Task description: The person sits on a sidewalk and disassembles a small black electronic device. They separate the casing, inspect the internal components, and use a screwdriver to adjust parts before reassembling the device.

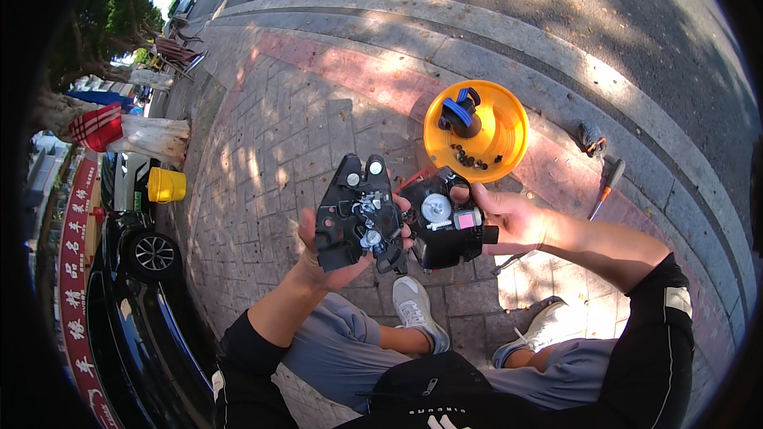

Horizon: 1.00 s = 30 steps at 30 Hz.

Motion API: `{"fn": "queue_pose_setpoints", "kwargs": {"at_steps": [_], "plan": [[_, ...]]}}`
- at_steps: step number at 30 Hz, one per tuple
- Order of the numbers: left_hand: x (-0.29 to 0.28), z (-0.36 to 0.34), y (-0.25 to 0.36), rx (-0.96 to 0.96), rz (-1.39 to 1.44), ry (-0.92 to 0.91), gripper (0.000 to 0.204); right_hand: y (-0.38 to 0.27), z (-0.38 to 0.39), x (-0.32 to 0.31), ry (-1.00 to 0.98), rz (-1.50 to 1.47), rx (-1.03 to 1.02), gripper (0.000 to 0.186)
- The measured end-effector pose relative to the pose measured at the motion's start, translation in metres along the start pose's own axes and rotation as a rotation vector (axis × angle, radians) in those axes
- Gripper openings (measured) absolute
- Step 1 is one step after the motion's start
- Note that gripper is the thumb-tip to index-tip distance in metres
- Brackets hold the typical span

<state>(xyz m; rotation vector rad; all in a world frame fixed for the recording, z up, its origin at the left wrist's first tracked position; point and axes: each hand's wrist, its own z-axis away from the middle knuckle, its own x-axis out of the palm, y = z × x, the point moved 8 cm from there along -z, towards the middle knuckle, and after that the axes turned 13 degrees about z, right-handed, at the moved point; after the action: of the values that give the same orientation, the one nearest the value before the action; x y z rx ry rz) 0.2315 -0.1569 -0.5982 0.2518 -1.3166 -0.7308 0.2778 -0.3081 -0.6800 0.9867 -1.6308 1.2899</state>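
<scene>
My left hand (pixel 324 268) is closed round a black plastic latch housing (pixel 334 222) with shiny metal levers and springs on its upper face. In my right hand (pixel 515 218), gripped by its right edge, is a black gear housing (pixel 441 248) with a white gear (pixel 435 207) and a small motor showing inside. Both housings are held face up, side by side, above the paving between my knees. Their inner edges are very close; whether they touch I cannot tell. Left-hand fingertips show in the gap between them.
Beyond the gear housing stands an orange-yellow basin (pixel 515 147) holding several small black screws (pixel 469 157) and a blue-and-black object (pixel 461 114). On the right lie a screwdriver (pixel 610 181) and a dark lump (pixel 591 137) near the kerb. A yellow bucket (pixel 167 186) and a black car (pixel 143 310) are left.
</scene>
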Motion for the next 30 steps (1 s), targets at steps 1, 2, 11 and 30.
{"fn": "queue_pose_setpoints", "kwargs": {"at_steps": [1, 2, 11, 30], "plan": [[0.0, 0.0, 0.001, 0.006, -0.044, 0.011, 0.116, 0.001, -0.001, -0.003, 0.081, 0.001, 0.012, 0.043], [-0.001, 0.0, 0.001, 0.012, -0.088, 0.023, 0.115, 0.001, -0.002, -0.004, 0.131, -0.02, 0.013, 0.045], [-0.005, -0.002, 0.0, 0.032, -0.144, 0.103, 0.112, -0.003, -0.014, 0.01, 0.079, -0.053, -0.016, 0.058], [-0.003, 0.003, 0.015, 0.176, -0.487, 0.245, 0.1, -0.012, -0.022, 0.018, 0.05, 0.151, -0.194, 0.066]]}}
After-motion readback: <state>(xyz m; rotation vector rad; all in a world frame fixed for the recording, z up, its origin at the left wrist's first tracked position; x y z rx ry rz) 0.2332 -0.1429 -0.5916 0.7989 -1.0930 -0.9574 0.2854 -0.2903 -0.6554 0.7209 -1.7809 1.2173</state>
